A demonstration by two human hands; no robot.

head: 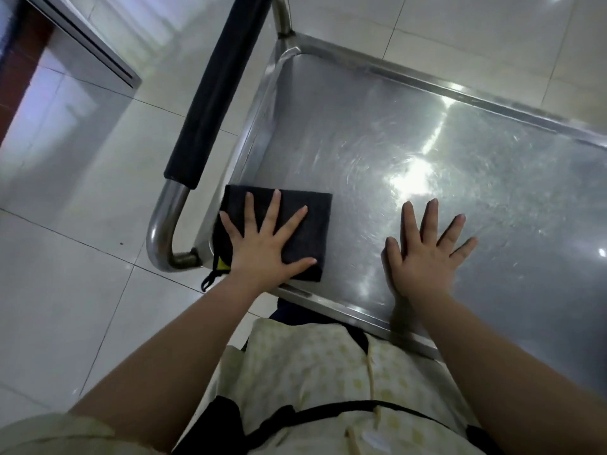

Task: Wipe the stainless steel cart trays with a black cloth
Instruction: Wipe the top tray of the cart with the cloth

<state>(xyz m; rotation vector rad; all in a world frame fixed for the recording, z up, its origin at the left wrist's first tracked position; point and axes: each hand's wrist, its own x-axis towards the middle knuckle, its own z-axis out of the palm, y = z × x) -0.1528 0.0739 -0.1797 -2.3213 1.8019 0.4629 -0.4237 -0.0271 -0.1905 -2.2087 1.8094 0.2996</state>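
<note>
1. Now we press the black cloth (308, 215) into the tray's (460, 152) near-left corner under our left hand (262, 247), fingers (273, 208) straight; our right hand (423, 261) lies splayed, grasping nothing.
2. Swirl marks suggest wiping is underway; other trays are unseen.

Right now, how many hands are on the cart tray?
2. The left hand presses the black cloth in the near-left corner of the tray; the right hand rests flat on bare steel beside it.

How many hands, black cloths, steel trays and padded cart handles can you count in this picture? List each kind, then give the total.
Hands: 2 (left hand, right hand)
Black cloth: 1
Stainless steel tray: 1
Padded cart handle: 1
Total: 5
</note>
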